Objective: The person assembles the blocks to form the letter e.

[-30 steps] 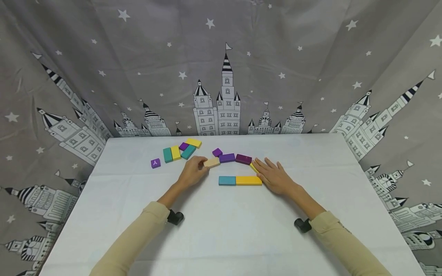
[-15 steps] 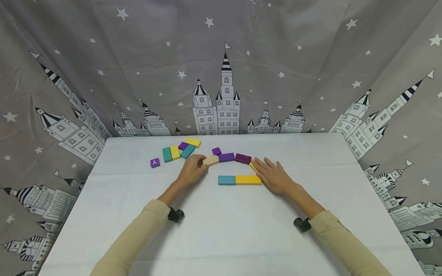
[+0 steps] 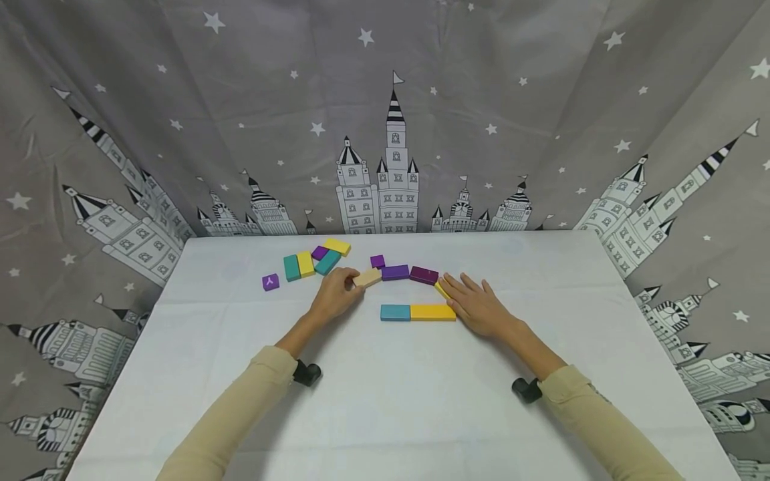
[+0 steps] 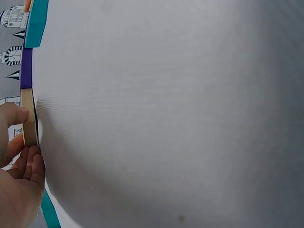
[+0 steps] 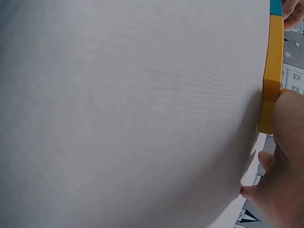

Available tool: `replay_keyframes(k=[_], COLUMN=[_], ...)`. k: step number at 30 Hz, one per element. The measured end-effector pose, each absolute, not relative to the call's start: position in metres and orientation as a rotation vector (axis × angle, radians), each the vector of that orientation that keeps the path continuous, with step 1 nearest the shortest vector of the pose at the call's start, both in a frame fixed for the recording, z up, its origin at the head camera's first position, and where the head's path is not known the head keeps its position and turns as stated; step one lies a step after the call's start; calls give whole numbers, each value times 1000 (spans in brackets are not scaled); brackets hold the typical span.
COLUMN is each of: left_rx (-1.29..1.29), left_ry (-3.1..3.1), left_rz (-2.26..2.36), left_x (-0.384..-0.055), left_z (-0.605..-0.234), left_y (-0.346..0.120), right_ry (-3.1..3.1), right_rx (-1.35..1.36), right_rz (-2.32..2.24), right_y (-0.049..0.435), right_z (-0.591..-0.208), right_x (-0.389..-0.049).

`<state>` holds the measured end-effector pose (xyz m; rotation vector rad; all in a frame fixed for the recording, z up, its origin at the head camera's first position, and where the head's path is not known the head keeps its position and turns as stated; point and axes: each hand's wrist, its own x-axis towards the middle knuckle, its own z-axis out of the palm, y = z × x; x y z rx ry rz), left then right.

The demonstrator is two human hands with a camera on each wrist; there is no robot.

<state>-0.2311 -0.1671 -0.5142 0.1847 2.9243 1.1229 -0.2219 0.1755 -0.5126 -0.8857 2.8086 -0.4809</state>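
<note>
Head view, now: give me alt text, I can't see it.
A left hand pinches a tan block at one end of a curved row of blocks; a right hand partly covers a yellow block toward the other. More blocks lie farther left.

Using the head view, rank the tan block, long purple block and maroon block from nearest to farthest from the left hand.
1. Tan block: held by the left hand.
2. Long purple block: right of that.
3. Maroon block: farther right, toward the right hand.
</note>
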Motion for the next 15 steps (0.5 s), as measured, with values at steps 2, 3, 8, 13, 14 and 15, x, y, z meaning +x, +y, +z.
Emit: replay_keyframes(k=[2,3,8,13,14,15], left_rx=[190,191,191,188,187,183], left_ry=[2929,2931,2937,2944,2944,2943], left_rz=[1125,1127,1131,1135,1136,1136], left_x=[-231,-231,-230,-229,-229,-228], left_z=[-514,-514,-514,-513,-512,-512], left_y=[-167,-166,-166,-165,-165,-165], right_ry=[2810,2811,2812,2812,2812,2812], right_rx=[-885,-887,-910,-923,-924,-924], right_rz=[-483,-485,-469,-472,-475,-477], right_y=[176,176,176,176,176,176], right_z=[-513,-513,-513,-513,-513,-513], right_x=[-222,-222,-222,-223,-223,-222])
